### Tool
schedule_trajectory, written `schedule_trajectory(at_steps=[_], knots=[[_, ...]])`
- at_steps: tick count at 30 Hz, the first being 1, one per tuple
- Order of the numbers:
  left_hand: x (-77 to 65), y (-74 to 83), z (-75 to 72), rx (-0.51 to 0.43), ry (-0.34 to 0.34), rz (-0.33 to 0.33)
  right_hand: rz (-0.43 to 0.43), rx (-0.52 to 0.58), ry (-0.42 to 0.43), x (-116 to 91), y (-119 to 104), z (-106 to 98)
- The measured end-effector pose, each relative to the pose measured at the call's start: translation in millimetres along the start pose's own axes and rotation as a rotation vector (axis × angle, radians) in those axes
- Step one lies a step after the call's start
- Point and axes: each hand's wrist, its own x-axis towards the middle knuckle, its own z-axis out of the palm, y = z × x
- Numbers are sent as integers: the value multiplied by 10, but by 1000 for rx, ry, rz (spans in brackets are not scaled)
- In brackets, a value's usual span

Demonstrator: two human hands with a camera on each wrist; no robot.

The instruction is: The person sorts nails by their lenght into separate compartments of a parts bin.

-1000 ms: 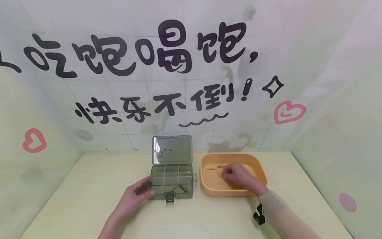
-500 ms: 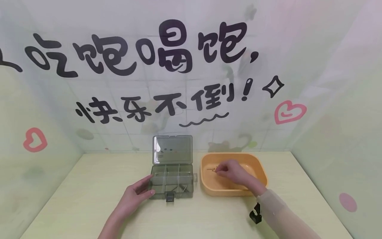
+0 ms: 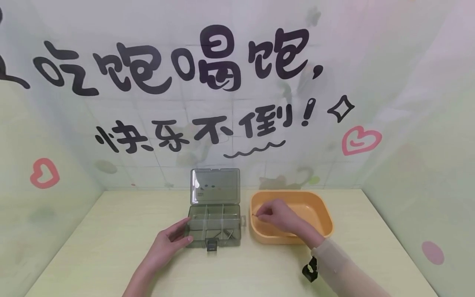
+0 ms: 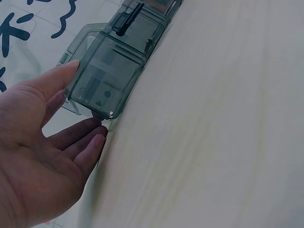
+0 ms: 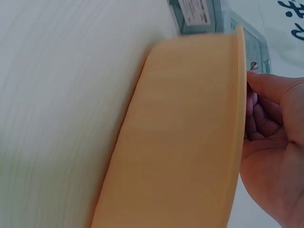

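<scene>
My left hand [image 3: 168, 247] rests against the left side of a smoky clear compartment box [image 3: 194, 235], fingers fairly straight, with the thumb at its front corner. The box's lid [image 3: 215, 186] stands raised at the back. Several metal screws [image 3: 229, 234] lie in its front compartments. Over the left part of an orange tray [image 3: 293, 239], my right hand [image 3: 280, 216] pinches a small screw between thumb and forefinger. The round head of that screw [image 5: 254, 65] shows past the fingertips in the right wrist view. The hand covers part of the tray floor.
Box and tray stand side by side on a pale wooden table [image 3: 237, 272], with a narrow gap between them. A printed sheet [image 3: 167, 103] with black writing forms the back wall. A black clip [image 3: 310, 270] hangs at the right sleeve.
My right hand has moved left across the tray, and a small screw now shows at its fingertips. My left hand has stayed on the box.
</scene>
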Motion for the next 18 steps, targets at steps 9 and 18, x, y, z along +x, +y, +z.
schedule_trajectory(at_steps=[9,18], knots=[[-5,-12,-11,-1,-1,3,-17,-25,-14,82,-201,217],[2,-31,-5,-8,-3,7,-85,-1,7,175,-375,416]])
